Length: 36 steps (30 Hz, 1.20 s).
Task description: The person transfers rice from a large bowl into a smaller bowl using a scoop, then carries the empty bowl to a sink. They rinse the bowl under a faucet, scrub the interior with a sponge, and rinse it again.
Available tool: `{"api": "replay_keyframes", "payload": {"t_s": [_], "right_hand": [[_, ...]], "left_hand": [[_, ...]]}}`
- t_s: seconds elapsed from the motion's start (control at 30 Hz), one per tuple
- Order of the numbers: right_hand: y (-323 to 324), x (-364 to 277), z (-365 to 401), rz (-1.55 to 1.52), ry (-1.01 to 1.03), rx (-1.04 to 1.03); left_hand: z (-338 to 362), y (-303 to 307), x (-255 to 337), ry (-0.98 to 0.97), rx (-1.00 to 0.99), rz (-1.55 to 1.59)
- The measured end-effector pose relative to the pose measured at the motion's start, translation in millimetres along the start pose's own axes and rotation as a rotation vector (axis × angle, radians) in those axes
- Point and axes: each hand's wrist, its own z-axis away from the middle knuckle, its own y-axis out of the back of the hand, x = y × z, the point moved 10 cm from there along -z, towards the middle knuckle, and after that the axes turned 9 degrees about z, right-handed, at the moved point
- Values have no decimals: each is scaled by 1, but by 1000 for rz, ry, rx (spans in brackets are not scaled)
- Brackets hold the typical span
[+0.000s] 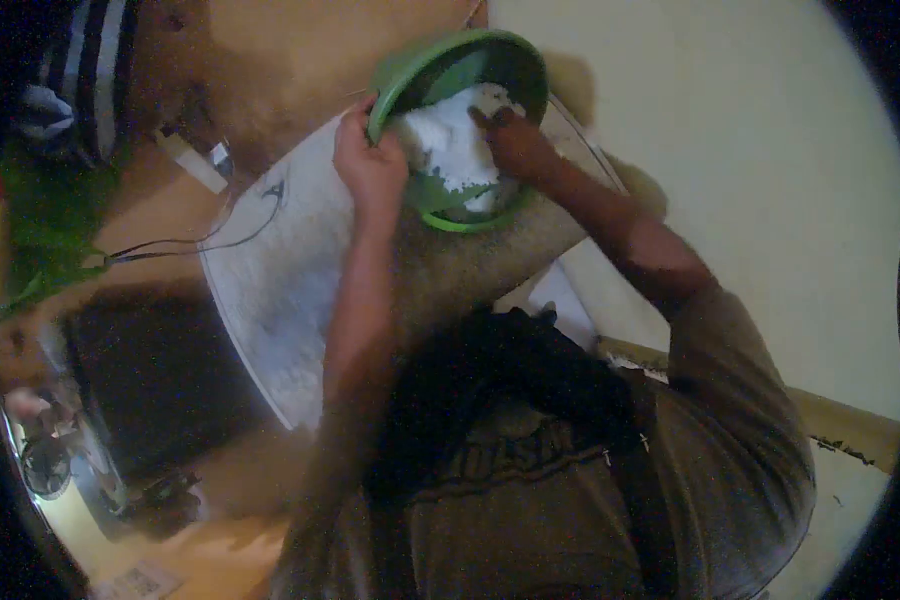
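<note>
A green tub [395,90] sits at the far middle, tipped a bit, with soft white stuff [445,140] heaped inside it. The person's left hand [370,160] is closed on the left side of the rim. The right hand [515,145] is in the tub, with its fingers bent into the white stuff, but I cannot tell if they pinch any of it. Under the tub is a big pale sheet [270,270] with a long straight edge and gray, smudgy marks; I cannot tell if it is a mat or a board. Past its left edge is a brown floor [290,50]. On the far left there is a striped cloth [95,70], black and light gray. A green bag [50,240] is nearer, and its thin dark strings [170,245] run right, onto the pale sheet. A small white strip [192,160] lies farther off, between the bag and the tub. On the near left is a dark, boxy thing [160,380], with a blurry heap beside it. A wide, smooth, pale area [740,130] fills the right side; it could be wall or floor. A brown band [840,422] runs along its near part. The light is dim.
</note>
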Motion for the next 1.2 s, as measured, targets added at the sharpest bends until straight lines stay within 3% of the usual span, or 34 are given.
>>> {"api": "replay_keyframes", "payload": {"t_s": [0.13, 0.23, 0.43, 0.53, 0.63, 0.7, 0.73, 0.8, 0.93, 1.13, 1.2], "right_hand": [[-7, -19, 38, 56, 33, 67], [-8, -13, 43, -136, -22, -2], [3, -25, 58, -125, 123, 207], [-2, -27, 49, -131, 162, 48], [29, -34, 47, -225, 120, 72], [73, -61, 57, -168, 278, 301], [80, -66, 61, -167, 274, 298], [69, -80, 64, -106, 274, 99], [38, -71, 69, -107, 260, -100], [11, -61, 80, -45, 210, -259], [6, -58, 82, -62, 240, -161]], "left_hand": [[12, -2, 8, -8, -14, 2], [13, 0, 14, -32, -4, -2], [7, 3, 19, -119, 5, -14], [7, -1, 6, -113, 3, -19], [3, 2, 17, -144, 2, -70], [3, 1, 20, -116, -15, -65], [1, 0, 17, -79, -30, -61], [0, 3, 19, -78, -25, -32], [1, 3, 12, -78, 6, 33], [3, 4, 6, -100, -3, 33], [3, 5, 11, -107, -6, 7]]}}
